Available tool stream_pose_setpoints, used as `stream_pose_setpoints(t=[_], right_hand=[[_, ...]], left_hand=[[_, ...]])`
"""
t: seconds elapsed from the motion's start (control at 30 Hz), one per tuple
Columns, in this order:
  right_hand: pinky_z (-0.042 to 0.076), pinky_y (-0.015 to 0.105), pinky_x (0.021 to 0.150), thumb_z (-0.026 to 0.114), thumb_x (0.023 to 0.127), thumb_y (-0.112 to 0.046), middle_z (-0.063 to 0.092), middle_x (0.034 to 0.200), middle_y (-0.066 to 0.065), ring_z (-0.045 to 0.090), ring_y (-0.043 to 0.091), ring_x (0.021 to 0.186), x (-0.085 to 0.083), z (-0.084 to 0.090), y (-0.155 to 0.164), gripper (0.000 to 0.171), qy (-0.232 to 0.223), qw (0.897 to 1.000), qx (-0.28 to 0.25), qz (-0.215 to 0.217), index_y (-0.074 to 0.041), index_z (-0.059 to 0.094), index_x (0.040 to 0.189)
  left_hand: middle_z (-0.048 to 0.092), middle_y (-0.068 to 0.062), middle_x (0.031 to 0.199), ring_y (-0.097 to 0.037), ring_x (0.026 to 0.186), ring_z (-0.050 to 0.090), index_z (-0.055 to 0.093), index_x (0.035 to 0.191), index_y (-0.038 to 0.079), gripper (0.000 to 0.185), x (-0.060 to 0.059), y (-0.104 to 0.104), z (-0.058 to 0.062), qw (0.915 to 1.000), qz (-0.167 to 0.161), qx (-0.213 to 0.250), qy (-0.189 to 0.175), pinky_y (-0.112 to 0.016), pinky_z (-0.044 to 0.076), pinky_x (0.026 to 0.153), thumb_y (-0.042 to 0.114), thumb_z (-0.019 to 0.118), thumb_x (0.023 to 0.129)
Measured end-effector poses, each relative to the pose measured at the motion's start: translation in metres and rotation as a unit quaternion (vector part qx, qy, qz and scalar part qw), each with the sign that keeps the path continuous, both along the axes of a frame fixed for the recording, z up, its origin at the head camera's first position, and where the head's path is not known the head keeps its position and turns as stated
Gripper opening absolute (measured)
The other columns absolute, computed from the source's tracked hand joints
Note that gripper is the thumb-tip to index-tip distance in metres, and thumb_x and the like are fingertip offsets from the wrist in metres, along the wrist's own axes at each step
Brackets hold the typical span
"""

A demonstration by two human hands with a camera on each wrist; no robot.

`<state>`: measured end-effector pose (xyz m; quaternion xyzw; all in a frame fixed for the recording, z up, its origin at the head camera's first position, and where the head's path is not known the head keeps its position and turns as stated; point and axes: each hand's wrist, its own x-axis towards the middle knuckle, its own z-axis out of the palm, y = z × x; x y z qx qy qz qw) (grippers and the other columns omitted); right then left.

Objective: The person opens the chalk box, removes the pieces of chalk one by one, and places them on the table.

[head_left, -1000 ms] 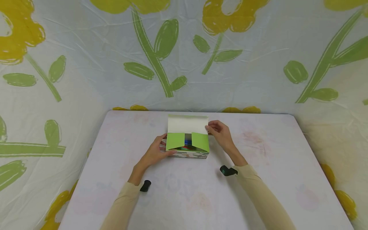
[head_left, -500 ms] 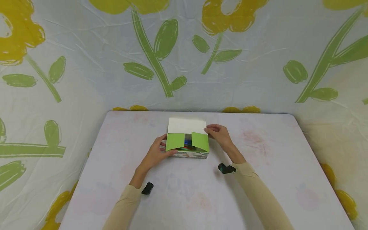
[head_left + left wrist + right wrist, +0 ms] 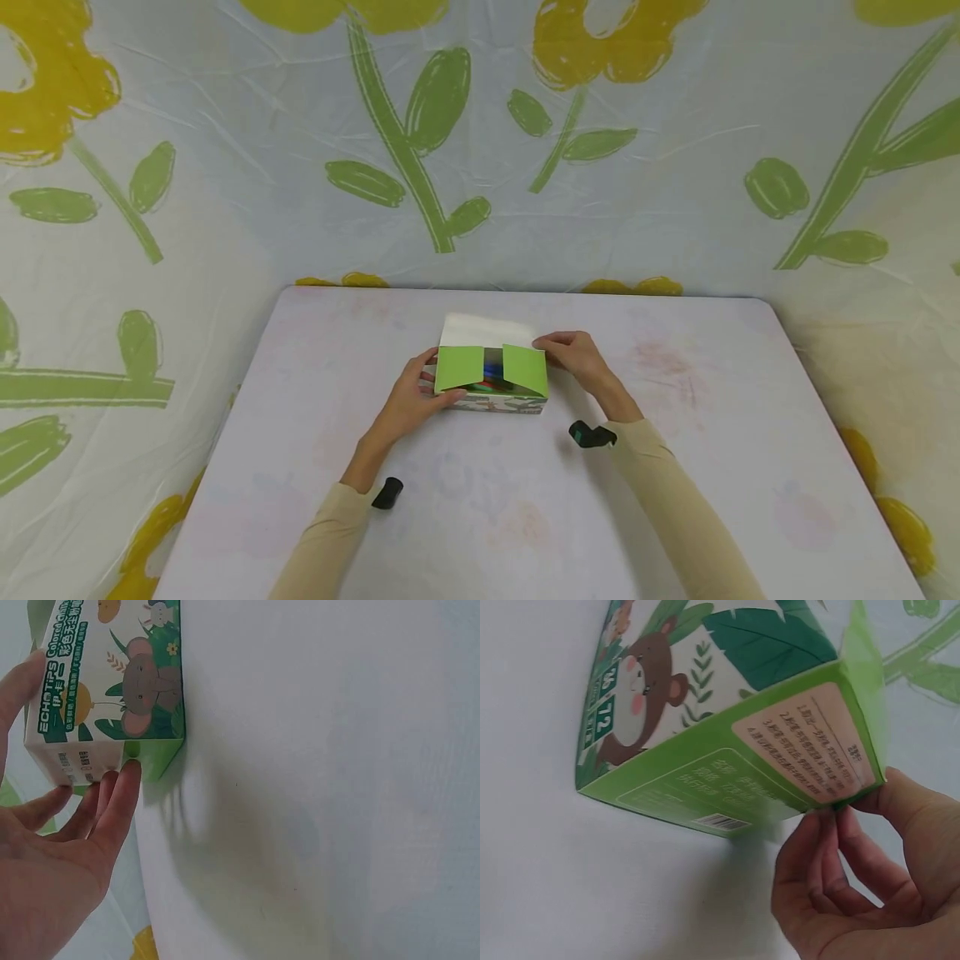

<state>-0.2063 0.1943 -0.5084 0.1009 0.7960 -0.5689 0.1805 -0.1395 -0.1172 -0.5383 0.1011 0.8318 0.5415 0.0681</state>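
Note:
A small chalk box (image 3: pixel 498 404) sits on the table with its top undone. Two green side flaps (image 3: pixel 527 371) fold inward, and through the gap between them show coloured sticks (image 3: pixel 492 372). At the back stands its white-lined lid (image 3: pixel 483 331), tilted. My left hand (image 3: pixel 408 400) grips the box's left end, thumb on the front edge; in the left wrist view its fingers (image 3: pixel 120 799) reach the end panel beside a printed elephant. My right hand (image 3: pixel 581 362) pinches the lid's right edge near the back corner. The right wrist view shows the thumb (image 3: pixel 896 799) there, by the green end panel (image 3: pixel 705 787).
The pale table (image 3: pixel 480 517) has rounded back corners and faint prints. Behind and beside it hangs a cloth (image 3: pixel 285 125) with yellow flowers and green leaves. Dark wrist cameras (image 3: pixel 387 493) sit at both sleeves.
The lid has tilted, its top edge dropping lower in the head view and its visible face getting shorter. My right hand has shifted slightly down with it; the left hand still holds the box.

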Motion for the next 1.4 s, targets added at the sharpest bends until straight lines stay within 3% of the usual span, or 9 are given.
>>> stream_pose_setpoints(t=[0.27,0.43,0.57,0.67,0.8,0.9,1.07,1.27,1.4], right_hand=[[0.051,0.039,0.105,0.07,0.1,-0.028,0.061,0.137,0.019,0.062,0.026,0.117,-0.003,0.001,0.005,0.045,-0.022,1.0,0.004,0.015,0.004,0.065,0.132],[0.057,0.034,0.095,0.069,0.101,-0.022,0.066,0.123,0.018,0.066,0.027,0.107,0.001,0.0,0.005,0.034,0.069,0.997,-0.02,0.011,0.001,0.066,0.127],[0.058,0.043,0.092,0.068,0.101,-0.017,0.066,0.118,0.02,0.067,0.031,0.102,0.007,0.002,0.005,0.028,0.164,0.986,-0.014,0.024,0.002,0.068,0.122],[0.058,0.048,0.092,0.069,0.101,-0.017,0.068,0.117,0.018,0.068,0.029,0.101,0.011,0.004,0.005,0.025,0.201,0.979,0.006,0.03,0.0,0.07,0.12],[0.058,0.036,0.089,0.07,0.1,-0.018,0.069,0.118,0.014,0.066,0.027,0.105,0.017,0.007,0.008,0.023,0.214,0.976,0.034,0.031,-0.004,0.072,0.117],[0.054,0.027,0.088,0.07,0.1,-0.017,0.069,0.119,0.014,0.065,0.029,0.109,0.023,0.008,0.009,0.023,0.22,0.974,0.044,0.036,-0.004,0.071,0.118],[0.053,0.028,0.092,0.071,0.099,-0.018,0.068,0.119,0.016,0.064,0.032,0.11,0.038,0.008,0.008,0.026,0.23,0.971,0.052,0.037,-0.002,0.068,0.12],[0.051,0.018,0.089,0.073,0.099,-0.02,0.067,0.121,0.014,0.064,0.028,0.108,0.061,0.001,0.003,0.03,0.243,0.969,0.031,0.017,-0.001,0.067,0.122],[0.055,0.032,0.096,0.076,0.094,-0.01,0.062,0.128,0.019,0.062,0.035,0.113,0.075,-0.007,-0.002,0.038,0.289,0.957,-0.001,0.038,0.002,0.063,0.128]], left_hand=[[0.048,-0.014,0.141,-0.023,0.107,0.053,0.035,0.158,0.007,0.09,-0.001,0.004,-0.001,1.0,0.008,-0.002,-0.003,-0.035,0.054,0.088,0.033,0.085,0.088],[0.048,-0.016,0.142,-0.024,0.108,0.054,0.033,0.158,0.003,0.09,0.0,0.006,0.0,1.0,0.003,-0.002,-0.006,-0.036,0.055,0.088,0.033,0.083,0.089],[0.048,-0.015,0.142,-0.023,0.108,0.053,0.033,0.158,0.003,0.088,0.003,0.007,0.004,0.9999,0.013,-0.01,-0.004,-0.035,0.054,0.087,0.033,0.082,0.09],[0.049,-0.019,0.139,-0.028,0.108,0.054,0.036,0.156,0.001,0.086,0.006,0.009,0.009,0.9993,0.024,-0.022,0.02,-0.039,0.054,0.086,0.031,0.082,0.09],[0.047,-0.025,0.136,-0.035,0.108,0.055,0.042,0.151,0.0,0.08,0.008,0.014,0.016,0.9959,0.036,-0.054,0.063,-0.044,0.053,0.086,0.029,0.083,0.088],[0.046,-0.023,0.135,-0.034,0.108,0.054,0.049,0.145,0.002,0.072,0.009,0.017,0.018,0.9919,0.046,-0.084,0.084,-0.043,0.052,0.087,0.029,0.084,0.088],[0.046,-0.019,0.13,-0.03,0.106,0.053,0.057,0.135,0.0,0.061,0.011,0.02,0.022,0.9854,0.052,-0.115,0.114,-0.043,0.054,0.088,0.026,0.085,0.087],[0.051,-0.02,0.122,-0.027,0.097,0.053,0.06,0.129,-0.004,0.057,0.013,0.021,0.025,0.9744,0.046,-0.14,0.17,-0.041,0.054,0.082,0.025,0.086,0.087],[0.053,-0.021,0.116,-0.024,0.089,0.051,0.062,0.125,-0.005,0.055,0.012,0.021,0.025,0.9658,0.044,-0.148,0.208,-0.038,0.052,0.076,0.023,0.087,0.086]])
